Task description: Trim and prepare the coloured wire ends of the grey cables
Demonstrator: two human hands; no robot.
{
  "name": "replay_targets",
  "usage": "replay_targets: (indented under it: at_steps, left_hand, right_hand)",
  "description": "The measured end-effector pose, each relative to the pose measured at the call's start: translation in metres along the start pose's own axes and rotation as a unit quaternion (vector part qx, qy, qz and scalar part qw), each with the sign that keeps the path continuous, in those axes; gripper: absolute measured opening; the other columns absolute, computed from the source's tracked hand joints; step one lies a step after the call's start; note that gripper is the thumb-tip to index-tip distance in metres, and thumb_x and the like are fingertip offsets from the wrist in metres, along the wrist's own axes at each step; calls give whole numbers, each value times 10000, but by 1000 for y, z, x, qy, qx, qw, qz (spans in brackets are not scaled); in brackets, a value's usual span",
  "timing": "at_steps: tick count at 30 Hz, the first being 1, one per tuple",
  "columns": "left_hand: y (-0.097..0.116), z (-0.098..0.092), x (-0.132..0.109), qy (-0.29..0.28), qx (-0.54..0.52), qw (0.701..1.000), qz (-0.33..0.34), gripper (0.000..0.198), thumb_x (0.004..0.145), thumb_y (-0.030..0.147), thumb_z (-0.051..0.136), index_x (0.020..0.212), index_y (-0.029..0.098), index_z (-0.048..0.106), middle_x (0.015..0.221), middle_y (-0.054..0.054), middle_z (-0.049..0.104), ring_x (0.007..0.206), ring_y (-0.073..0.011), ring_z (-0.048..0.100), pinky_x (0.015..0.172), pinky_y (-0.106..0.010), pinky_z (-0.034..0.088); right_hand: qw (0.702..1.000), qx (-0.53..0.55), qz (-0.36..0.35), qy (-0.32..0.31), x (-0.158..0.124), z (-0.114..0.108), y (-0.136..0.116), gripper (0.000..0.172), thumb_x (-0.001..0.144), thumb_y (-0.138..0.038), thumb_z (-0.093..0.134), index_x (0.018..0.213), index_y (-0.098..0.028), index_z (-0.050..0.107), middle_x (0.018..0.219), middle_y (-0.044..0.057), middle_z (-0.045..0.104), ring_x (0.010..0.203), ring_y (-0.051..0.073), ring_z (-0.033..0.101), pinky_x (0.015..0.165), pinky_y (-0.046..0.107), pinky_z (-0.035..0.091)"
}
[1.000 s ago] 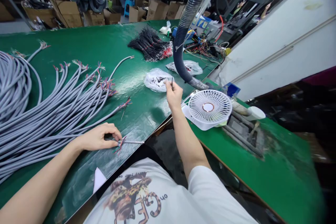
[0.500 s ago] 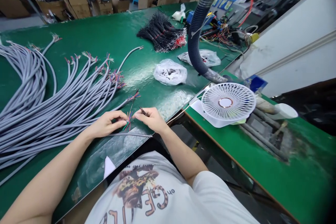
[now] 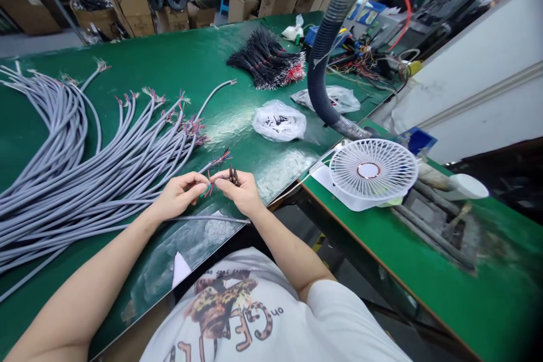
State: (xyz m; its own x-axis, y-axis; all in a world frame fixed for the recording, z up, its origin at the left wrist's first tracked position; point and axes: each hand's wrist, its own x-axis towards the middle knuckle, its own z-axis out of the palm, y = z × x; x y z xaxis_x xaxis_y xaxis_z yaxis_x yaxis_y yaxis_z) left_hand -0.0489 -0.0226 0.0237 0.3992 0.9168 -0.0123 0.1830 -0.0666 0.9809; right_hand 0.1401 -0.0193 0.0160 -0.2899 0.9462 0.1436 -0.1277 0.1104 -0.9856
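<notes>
My left hand point(image 3: 180, 195) pinches the stripped end of a grey cable point(image 3: 212, 219), its thin coloured wires point(image 3: 207, 189) fanning out between my two hands. My right hand point(image 3: 241, 189) is closed on a few small dark tubes point(image 3: 233, 175) and touches those wire ends with its fingertips. Both hands hover over the near edge of the green table point(image 3: 178, 62). A large bundle of grey cables point(image 3: 76, 164) with bared coloured ends lies to the left of my hands.
A clear bag of small dark parts point(image 3: 279, 120) lies beyond my right hand. A corrugated hose point(image 3: 328, 39) hangs down beside a second bag point(image 3: 335, 97). A white fan point(image 3: 373, 172) sits on the right bench. Black wires point(image 3: 265, 59) are heaped at the back, cardboard boxes behind.
My right hand came back from the clear bag with small dark tubes and met my left hand at the cable's wire ends. The left hand lifted the cable end slightly.
</notes>
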Motion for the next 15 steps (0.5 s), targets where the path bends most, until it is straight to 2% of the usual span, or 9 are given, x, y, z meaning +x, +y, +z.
replay_targets:
  at_steps: [4,9,12,15]
  left_hand:
    - [4,-1,1,36,-56,998,-6,327,792,439,641,897,129,625,735,-6,582,519,-68,508,507,-201,435]
    - [9,0,2,45,-73,996,-30,374,711,457,713,867,122,658,734,-15,613,537,-79,534,537,-221,478]
    - [10,0,1,43,-56,997,-32,374,698,461,720,834,115,677,698,-15,617,530,-81,529,540,-226,482]
    - [9,-2,0,27,-21,999,-13,368,723,458,697,854,114,701,690,-23,630,524,-86,523,525,-224,467]
  right_hand:
    - [997,-70,-11,-10,1,6,-3,371,719,-328,701,1041,-142,680,558,-76,392,511,65,319,524,223,309]
    - [993,-102,-42,47,3,19,1,280,756,-348,669,954,-152,694,601,-50,463,536,71,344,534,221,324]
    - [996,-54,-39,58,5,25,4,213,766,-366,657,792,-157,683,612,-33,510,554,76,399,551,225,346]
    - [995,78,16,55,8,26,3,227,718,-376,692,704,-157,637,543,-51,470,465,57,355,462,218,288]
